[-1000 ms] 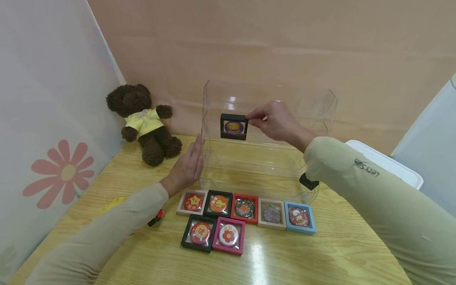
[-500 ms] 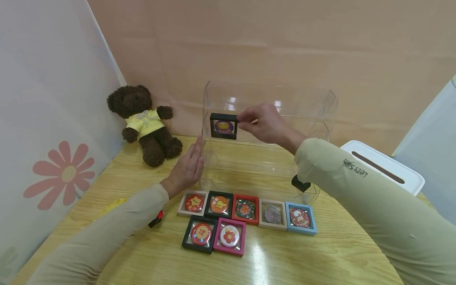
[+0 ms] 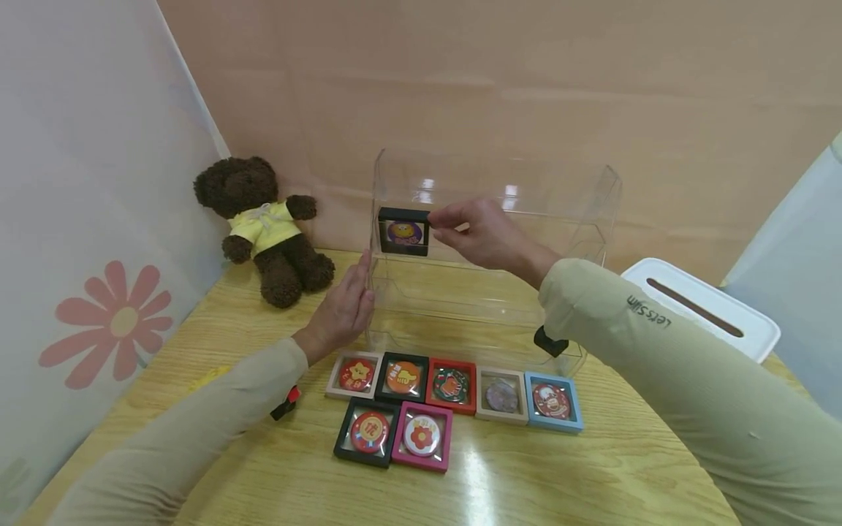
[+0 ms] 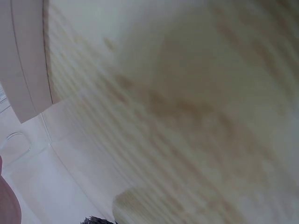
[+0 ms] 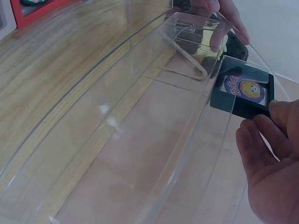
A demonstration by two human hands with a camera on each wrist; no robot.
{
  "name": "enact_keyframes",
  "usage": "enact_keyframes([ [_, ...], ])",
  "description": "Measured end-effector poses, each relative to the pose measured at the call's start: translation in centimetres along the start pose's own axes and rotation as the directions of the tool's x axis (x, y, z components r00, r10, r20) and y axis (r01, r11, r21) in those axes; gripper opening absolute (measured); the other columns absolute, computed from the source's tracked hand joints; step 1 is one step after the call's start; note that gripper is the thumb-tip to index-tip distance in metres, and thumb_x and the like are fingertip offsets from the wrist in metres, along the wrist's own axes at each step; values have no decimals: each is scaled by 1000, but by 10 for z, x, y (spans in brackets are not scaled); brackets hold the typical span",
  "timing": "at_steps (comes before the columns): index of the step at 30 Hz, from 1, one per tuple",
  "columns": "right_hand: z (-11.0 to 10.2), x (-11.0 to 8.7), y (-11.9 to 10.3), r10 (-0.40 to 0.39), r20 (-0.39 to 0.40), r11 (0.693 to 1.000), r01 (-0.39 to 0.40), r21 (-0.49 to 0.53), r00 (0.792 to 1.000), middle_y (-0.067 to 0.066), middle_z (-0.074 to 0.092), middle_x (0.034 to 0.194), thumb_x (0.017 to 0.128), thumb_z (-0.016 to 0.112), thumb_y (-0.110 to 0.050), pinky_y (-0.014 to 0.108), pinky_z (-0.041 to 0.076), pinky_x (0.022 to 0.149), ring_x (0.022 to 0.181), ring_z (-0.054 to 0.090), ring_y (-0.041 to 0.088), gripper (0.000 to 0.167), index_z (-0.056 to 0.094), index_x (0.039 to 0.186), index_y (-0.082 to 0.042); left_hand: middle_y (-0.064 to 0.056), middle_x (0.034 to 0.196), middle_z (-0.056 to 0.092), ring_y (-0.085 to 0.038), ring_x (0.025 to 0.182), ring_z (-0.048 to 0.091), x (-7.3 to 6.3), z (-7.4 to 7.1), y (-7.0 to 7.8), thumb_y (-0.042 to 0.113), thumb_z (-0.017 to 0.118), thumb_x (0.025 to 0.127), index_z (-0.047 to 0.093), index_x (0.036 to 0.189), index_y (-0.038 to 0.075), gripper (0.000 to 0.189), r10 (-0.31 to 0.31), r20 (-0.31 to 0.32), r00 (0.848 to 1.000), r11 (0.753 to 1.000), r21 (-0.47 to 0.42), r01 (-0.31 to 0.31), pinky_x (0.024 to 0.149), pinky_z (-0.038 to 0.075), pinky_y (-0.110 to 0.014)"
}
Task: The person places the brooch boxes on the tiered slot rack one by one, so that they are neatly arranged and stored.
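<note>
A black display frame (image 3: 404,232) with a purple badge bearing a yellow cartoon face stands upright at the left end of a tier on the clear acrylic stand (image 3: 460,314). My right hand (image 3: 490,237) pinches its right edge between thumb and fingers. From the right wrist view, the same black frame (image 5: 243,91) shows behind the tier's clear front lip, fingertips at its corner. My left hand (image 3: 338,310) rests against the stand's left side, fingers straight. Only a sliver of the left hand (image 4: 8,203) enters the left wrist view.
Several framed badges lie in two rows before the stand, including a pink frame (image 3: 422,436) and a blue frame (image 3: 554,402). A brown teddy bear (image 3: 266,226) sits at the back left. At right is a white slotted box (image 3: 756,329), partly behind my right sleeve.
My right hand has slid the black display frame leftward along the tier to its left end. My left hand stays at the stand's side. More of the white box shows.
</note>
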State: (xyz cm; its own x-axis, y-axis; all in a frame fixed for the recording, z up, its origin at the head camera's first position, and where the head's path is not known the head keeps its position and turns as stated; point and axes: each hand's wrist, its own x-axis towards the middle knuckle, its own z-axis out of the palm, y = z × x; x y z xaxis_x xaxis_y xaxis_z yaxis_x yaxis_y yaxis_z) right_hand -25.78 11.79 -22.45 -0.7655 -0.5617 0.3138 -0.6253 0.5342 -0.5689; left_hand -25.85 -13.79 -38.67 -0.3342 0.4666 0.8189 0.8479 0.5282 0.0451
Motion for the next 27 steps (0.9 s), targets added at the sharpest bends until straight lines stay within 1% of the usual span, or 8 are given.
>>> enact_keyframes([
  [3,-1,-3,1,-22,-26,999,21,-25,999,17,65,112,91,61,-4,36,52,82,101,63,25,26,65,116,5,-19,99,48,-13,54,38,1,0,0,25,25,104,12,148,-7,56,7,-15,1000,1000,1,-7,43,42,-31],
  [5,-4,-8,0,-13,-49,999,11,-37,999,16,65,112,91,62,-6,36,53,82,101,63,25,27,66,116,4,-20,99,48,-14,53,38,1,0,0,25,25,104,14,148,-7,55,8,-18,1000,1000,1,-8,43,42,-31],
  [10,-10,-31,-6,7,-58,1000,-9,-22,998,13,66,111,94,60,-12,36,53,80,98,62,22,26,66,116,1,-20,99,48,-14,53,37,-1,-1,1,24,25,104,13,148,-7,55,10,-19,1000,1000,1,-10,43,41,-31],
  [17,-15,-85,-11,-93,-102,995,88,-58,990,1,70,94,91,63,-9,31,54,70,81,64,11,15,73,101,-5,-19,93,47,-16,56,38,2,-2,0,22,26,104,13,148,-7,55,45,-46,998,999,14,-44,42,39,-31],
  [19,-15,-102,-9,-75,-94,996,70,-60,993,-3,70,91,91,63,-9,29,54,67,77,64,10,13,73,98,-8,-19,93,46,-17,57,39,3,-4,0,22,27,104,14,148,-8,55,47,-45,998,999,11,-47,42,39,-31],
  [23,-15,-136,-4,13,-69,996,-19,-87,998,-12,67,83,91,65,-14,27,51,57,72,62,7,10,73,94,-19,-19,95,47,-17,59,40,2,-8,-2,24,27,104,14,147,-8,55,44,-30,999,999,5,-44,45,40,-32],
  [25,-14,-151,1,16,-64,995,-23,-100,998,-16,66,81,90,66,-14,25,50,54,70,62,6,11,73,93,-21,-18,94,46,-17,59,41,1,-9,-3,25,26,104,14,148,-8,56,41,-28,999,999,4,-41,45,40,-32],
  [27,-12,-168,9,-14,-72,996,7,-94,997,-16,65,79,88,67,-8,24,50,54,67,61,5,14,73,92,-21,-18,93,46,-16,58,41,1,-8,-4,25,26,104,14,148,-7,56,46,-33,998,999,4,-46,44,38,-31],
])
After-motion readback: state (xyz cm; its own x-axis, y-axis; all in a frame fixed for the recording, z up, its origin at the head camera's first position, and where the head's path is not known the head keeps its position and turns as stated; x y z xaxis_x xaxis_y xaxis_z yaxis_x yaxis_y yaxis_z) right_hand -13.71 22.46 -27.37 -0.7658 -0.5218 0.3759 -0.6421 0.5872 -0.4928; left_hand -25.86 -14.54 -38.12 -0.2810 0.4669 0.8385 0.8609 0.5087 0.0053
